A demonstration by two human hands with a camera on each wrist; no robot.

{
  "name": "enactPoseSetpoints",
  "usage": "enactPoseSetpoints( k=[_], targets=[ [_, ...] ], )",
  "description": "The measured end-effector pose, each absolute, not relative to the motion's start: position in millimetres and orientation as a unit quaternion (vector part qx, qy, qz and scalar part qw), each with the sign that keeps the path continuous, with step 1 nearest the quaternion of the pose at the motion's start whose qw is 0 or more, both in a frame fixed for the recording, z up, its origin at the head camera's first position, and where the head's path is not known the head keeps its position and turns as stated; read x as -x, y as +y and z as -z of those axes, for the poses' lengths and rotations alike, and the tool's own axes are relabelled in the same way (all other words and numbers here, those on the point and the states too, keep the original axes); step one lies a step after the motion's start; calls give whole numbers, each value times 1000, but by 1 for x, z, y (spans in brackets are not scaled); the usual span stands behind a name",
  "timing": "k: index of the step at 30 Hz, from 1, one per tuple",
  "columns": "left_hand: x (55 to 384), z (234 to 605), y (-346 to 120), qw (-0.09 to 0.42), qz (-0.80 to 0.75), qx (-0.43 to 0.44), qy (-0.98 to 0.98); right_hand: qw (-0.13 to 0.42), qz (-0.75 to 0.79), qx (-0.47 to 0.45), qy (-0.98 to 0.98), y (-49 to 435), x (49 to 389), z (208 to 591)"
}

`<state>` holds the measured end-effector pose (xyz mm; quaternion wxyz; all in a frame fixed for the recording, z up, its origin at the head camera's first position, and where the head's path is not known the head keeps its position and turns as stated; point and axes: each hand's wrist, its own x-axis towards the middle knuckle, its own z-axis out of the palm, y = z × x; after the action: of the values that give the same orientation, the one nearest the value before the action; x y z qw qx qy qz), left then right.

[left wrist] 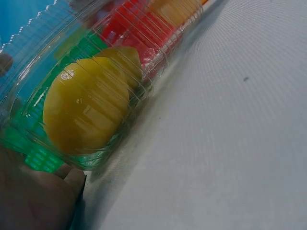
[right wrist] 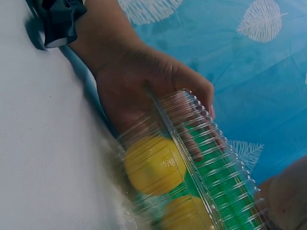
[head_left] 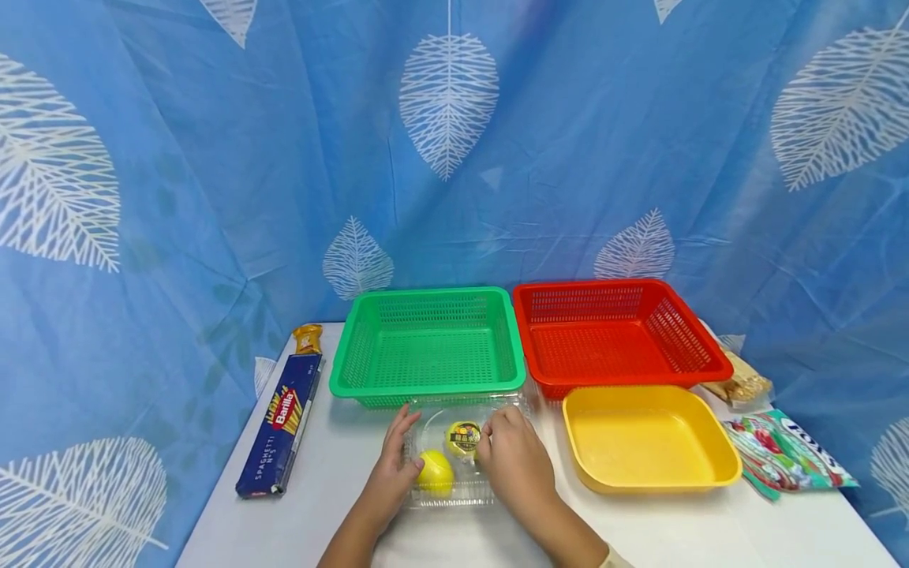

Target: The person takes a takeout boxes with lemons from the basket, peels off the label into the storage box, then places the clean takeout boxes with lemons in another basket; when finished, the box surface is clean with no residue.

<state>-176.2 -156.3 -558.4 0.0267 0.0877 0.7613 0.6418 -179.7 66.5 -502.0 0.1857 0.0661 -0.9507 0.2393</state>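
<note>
A clear plastic clamshell box (head_left: pixel 454 495) with two lemons inside lies in front of the green basket (head_left: pixel 429 392). The nearer lemon (head_left: pixel 436 473) shows plainly; a black and yellow label (head_left: pixel 465 436) covers much of the other. My left hand (head_left: pixel 389 473) rests along the box's left side, fingers stretched out and thumb by the nearer lemon. In the right wrist view, its palm (right wrist: pixel 139 81) lies against the ribbed end of the box. At the right side my right hand (head_left: pixel 518 461) pinches the box edge with bent fingers; its fingertips are mostly hidden.
A red basket (head_left: pixel 625 379) stands at the back right, behind a yellow tub (head_left: pixel 653 483). A blue spaghetti box (head_left: pixel 280 426) and a small golden packet (head_left: pixel 308 339) lie at the left edge. On the right are a clear snack bag (head_left: pixel 742 383) and a green packet (head_left: pixel 788 454).
</note>
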Motion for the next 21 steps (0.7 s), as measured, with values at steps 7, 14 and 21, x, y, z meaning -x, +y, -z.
enactPoseSetpoints(
  k=[7,14,21],
  targets=[
    [177,558,-156,28,-643,-86,760,188,-242,-79,-948,68,179,501],
    [177,559,-156,29,-645,-84,759,191,-251,-89,-945,68,179,502],
    [177,559,-155,26,-647,-83,758,191,-264,-74,-942,68,177,502]
  ],
)
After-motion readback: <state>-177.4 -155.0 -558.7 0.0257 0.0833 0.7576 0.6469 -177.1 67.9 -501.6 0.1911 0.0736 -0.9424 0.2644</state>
